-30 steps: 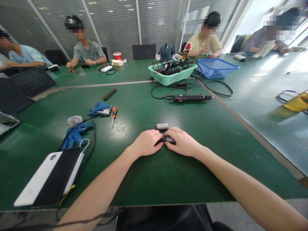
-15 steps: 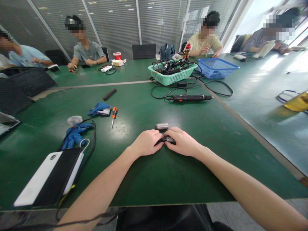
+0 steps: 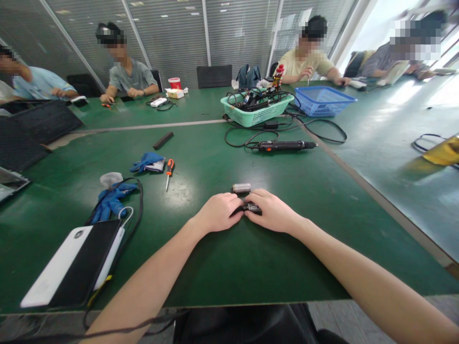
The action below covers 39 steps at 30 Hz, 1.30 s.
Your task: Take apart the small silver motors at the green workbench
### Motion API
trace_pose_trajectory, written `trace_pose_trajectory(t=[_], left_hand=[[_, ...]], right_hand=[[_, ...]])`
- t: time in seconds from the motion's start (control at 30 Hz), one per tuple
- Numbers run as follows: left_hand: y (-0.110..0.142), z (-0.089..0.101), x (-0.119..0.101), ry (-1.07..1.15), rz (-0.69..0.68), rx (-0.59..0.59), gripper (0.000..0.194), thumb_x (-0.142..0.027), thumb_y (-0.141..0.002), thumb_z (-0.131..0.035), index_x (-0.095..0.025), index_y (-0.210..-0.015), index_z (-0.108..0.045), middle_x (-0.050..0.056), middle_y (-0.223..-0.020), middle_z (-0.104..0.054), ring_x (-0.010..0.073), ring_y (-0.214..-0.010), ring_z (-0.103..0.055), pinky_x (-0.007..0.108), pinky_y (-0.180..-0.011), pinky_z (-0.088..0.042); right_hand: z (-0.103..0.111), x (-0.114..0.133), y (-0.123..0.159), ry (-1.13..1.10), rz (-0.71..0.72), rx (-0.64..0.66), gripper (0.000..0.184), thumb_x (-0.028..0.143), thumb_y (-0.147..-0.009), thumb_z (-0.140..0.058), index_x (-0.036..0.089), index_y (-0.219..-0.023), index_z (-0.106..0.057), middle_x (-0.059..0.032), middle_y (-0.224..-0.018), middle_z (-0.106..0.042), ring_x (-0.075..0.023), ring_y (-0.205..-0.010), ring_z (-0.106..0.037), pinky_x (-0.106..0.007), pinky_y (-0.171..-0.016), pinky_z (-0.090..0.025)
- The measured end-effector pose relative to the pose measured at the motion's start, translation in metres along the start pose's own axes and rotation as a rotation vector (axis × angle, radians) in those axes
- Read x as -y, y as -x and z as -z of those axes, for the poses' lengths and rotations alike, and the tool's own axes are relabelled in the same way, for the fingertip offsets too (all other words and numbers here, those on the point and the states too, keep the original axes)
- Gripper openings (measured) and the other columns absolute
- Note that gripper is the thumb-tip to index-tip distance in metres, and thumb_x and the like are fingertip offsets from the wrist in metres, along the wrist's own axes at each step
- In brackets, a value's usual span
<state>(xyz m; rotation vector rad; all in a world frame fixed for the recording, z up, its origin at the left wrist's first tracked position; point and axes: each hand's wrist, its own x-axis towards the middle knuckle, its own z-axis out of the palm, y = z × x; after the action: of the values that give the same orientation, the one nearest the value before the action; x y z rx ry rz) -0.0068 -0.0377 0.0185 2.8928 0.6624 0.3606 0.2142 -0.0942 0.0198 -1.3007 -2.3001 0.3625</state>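
Your grip is closed from both sides: your left hand [image 3: 218, 212] and right hand [image 3: 273, 210] curl inward, fingertips meeting on a small black part [image 3: 253, 208] that sits on the green table [image 3: 287, 267]. A short silver metal cylinder [image 3: 241, 188] lies on its side just beyond your fingers. Well off to the left lies an orange-handled screwdriver [image 3: 169, 173].

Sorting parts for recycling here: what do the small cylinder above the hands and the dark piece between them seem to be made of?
The small cylinder looks like bare silver-grey metal, judging by its soft sheen. The dark piece looks like black plastic with a slight gloss, but the hands hide most of it, so that's uncertain.
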Motion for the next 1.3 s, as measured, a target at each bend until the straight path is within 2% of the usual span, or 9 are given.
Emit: trace_pose_trajectory(t=[1.3], left_hand=[[0.0004,-0.0007,0.002,0.013,-0.02,-0.003,0.019,-0.031,-0.101,-0.05,-0.018,-0.106,-0.063,0.007,-0.101,-0.066,0.0205,-0.092,-0.063,0.033,-0.083,-0.05]], right_hand=[[-0.0044,-0.0025,0.0011,0.021,-0.004,-0.023,0.014,0.022,-0.089,-0.062,0.021,-0.102,-0.064,-0.0082,-0.103,-0.068,-0.0252,-0.1,-0.063,-0.039,-0.09,-0.051]])
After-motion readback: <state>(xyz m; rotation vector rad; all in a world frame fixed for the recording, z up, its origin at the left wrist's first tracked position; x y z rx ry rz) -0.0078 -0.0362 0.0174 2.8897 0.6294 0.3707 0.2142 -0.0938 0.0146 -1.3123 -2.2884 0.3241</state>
